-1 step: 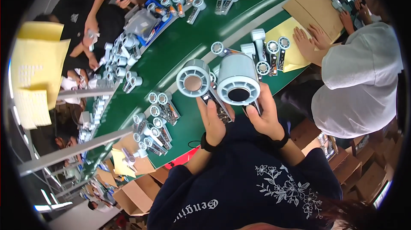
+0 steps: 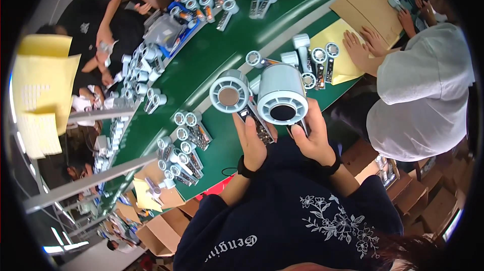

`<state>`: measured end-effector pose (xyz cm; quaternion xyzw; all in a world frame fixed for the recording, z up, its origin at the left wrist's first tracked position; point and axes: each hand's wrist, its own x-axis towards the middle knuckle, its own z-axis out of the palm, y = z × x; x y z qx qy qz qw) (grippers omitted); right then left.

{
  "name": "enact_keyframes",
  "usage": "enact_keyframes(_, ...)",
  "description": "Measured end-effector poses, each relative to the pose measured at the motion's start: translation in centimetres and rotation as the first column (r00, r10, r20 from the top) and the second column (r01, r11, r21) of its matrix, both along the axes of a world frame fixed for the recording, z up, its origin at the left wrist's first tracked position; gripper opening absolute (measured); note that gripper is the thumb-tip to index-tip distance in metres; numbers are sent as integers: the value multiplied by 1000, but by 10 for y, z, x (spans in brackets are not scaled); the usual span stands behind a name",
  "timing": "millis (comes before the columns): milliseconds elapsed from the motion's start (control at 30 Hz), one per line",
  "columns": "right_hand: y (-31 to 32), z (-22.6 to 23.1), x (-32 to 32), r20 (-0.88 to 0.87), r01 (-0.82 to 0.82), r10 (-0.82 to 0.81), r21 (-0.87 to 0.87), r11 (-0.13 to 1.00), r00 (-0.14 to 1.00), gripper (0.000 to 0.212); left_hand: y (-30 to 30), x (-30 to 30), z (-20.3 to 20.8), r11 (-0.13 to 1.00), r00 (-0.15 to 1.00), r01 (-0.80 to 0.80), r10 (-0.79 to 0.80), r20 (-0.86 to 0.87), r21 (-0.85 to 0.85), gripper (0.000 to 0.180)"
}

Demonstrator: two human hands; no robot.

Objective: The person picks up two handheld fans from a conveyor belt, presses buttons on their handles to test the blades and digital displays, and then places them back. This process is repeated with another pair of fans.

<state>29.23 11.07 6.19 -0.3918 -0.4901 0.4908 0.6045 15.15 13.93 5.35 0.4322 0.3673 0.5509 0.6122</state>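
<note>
My left hand point(image 2: 253, 145) is closed around the handle of a pale grey handheld fan point(image 2: 230, 95). Its round ribbed head has a brownish disc in the centre, and a circuit board shows along the opened handle. In my right hand point(image 2: 317, 137) is a second handheld fan point(image 2: 282, 85), its larger-looking head turned toward me with a black disc in the middle. The two fans are held side by side above the bench edge, heads up. Most of the right fan's handle is hidden by its head and my fingers.
Several similar fans point(image 2: 184, 152) lie left of me on the green bench point(image 2: 212, 142); more point(image 2: 318, 55) lie beyond my right hand. A person in grey point(image 2: 418, 94) rests both hands on yellow paper point(image 2: 335, 36) at right. A metal bar point(image 2: 91, 183) crosses the left; cardboard boxes point(image 2: 164, 230) stand below.
The whole view has shifted very slightly. Both hands keep the same hold on the two fans.
</note>
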Motion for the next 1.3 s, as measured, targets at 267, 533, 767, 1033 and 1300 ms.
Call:
enact_keyframes(267, -1, -17, 57, -148, 304, -327, -161, 939, 933, 40, 58, 60, -34, 938, 970, 192, -227, -92, -289, 35)
enact_keyframes(533, 23, -88, 129, 130, 528, -521, -376, 761, 843, 35, 139, 100, -119, 778, 957, 219, -290, -27, -588, 32)
enact_keyframes(767, 52, -189, 192, 347, 528, -401, -604, 596, 848, 33, 246, 86, -145, 820, 634, 461, -572, -520, -340, 35)
enact_keyframes(1033, 53, -228, 231, 733, 480, 92, -529, 700, 675, 41, 289, 63, -202, 648, 193, 729, -504, -842, -220, 42)
enact_keyframes(1300, 143, -122, 163, 860, 546, 193, -458, 702, 473, 27, 264, 26, -201, 718, 273, 694, -327, -904, -50, 38)
